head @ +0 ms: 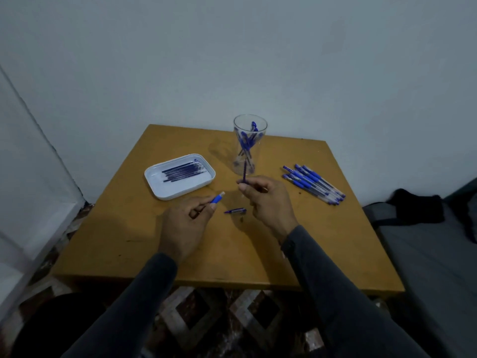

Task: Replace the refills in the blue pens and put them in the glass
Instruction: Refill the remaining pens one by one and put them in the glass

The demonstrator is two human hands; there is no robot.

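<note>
A person sits at the near edge of a brown surface (258,244), with both arms in dark sleeves reaching over it. The left hand (184,223) curls its fingers around a pen barrel (216,199), and the blue grip end of the barrel sticks out toward the far side. The right hand (265,200) pinches a thin dark refill (244,171) between thumb and fingers, and the refill points up and away. Between the two hands, a small blue pen cap (236,211) lies on the surface, with a tiny dark bit just beside it that is too small to make out. A little farther, toward the left edge, sits a white tray (165,188) with a bunch of dark refills (184,171) lying side by side in it. Toward the right edge, a row of blue pens (313,184) lies close together on the surface. Farthest away, near the middle of the far edge, stands a clear glass (249,146) with some blue pens standing in it. To the right of the surface, a black cloth (413,206) lies on a grey bed (426,254).
</note>
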